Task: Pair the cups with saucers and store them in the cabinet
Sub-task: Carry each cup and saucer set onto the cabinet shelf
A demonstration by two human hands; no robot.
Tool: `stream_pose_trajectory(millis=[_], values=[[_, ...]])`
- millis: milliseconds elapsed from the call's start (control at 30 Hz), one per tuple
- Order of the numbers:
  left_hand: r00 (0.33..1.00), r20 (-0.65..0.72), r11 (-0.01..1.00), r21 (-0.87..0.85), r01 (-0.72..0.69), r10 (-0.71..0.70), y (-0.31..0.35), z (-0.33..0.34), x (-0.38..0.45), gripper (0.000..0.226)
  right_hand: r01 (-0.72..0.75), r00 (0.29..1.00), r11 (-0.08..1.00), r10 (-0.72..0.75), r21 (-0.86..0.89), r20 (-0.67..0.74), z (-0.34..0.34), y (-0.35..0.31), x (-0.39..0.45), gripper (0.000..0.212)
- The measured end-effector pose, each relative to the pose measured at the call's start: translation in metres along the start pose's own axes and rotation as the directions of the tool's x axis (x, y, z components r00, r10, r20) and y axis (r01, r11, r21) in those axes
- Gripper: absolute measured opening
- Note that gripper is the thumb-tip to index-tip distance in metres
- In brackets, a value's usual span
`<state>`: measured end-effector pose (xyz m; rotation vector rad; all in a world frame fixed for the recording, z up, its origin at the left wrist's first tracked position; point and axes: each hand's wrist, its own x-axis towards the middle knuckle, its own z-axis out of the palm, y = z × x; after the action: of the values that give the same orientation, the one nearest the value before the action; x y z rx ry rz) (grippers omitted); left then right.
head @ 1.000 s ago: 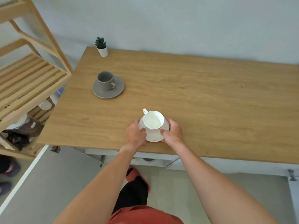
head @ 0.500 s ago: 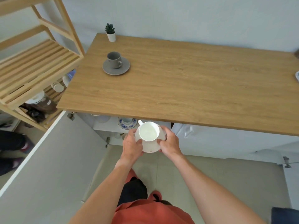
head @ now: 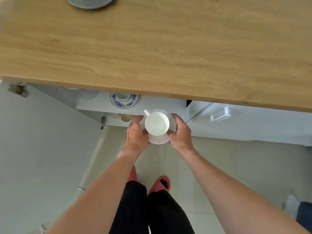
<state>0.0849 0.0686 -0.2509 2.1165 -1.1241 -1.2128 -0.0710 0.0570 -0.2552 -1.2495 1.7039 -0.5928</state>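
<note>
Where a moment before it was held just under the table [head: 152,48] edge, the white cup [head: 157,123] on its saucer [head: 159,141] had dropped lower toward the cabinet shelf [head: 94,103]. The left hand [head: 136,135] and right hand [head: 181,132] gripped the saucer's opposite rims.

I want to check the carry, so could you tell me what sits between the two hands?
In the head view, the white cup on its white saucer sits between the left hand and right hand.

White cup on saucer held below the surface edge, at the open cabinet.

Left hand [head: 135,134] and right hand [head: 181,132] grip opposite rims of the white saucer [head: 158,141]; the white cup [head: 157,123] stands upright on it, handle pointing away-left. A blue-patterned saucer [head: 124,101] with its cup sits on the cabinet shelf [head: 94,103]. A grey saucer [head: 89,3] lies on the wooden surface [head: 168,48].
</note>
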Motion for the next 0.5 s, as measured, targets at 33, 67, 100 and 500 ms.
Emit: stream_pose_trajectory(millis=[33,67,100,500], values=[[1.000,-0.004,1.000,0.011,-0.024,0.024,-0.003,0.010,0.020,0.054,0.013,1.000,1.000,-0.013,-0.017,-0.020,0.005,0.008,0.019,0.064],[0.999,-0.004,0.999,0.022,-0.050,0.050,-0.007,0.019,0.039,0.056,0.024,0.999,0.999,-0.025,-0.030,-0.033,0.009,0.017,0.038,0.063],[0.998,-0.006,0.998,0.027,-0.065,0.065,-0.011,0.027,0.058,0.056,0.034,0.999,0.999,-0.035,-0.031,-0.038,0.015,0.024,0.055,0.061],[0.980,-0.035,0.944,0.277,-0.178,0.195,-0.034,0.069,0.204,0.054,-0.002,0.993,0.996,-0.009,-0.094,-0.114,0.070,0.067,0.192,0.041]])
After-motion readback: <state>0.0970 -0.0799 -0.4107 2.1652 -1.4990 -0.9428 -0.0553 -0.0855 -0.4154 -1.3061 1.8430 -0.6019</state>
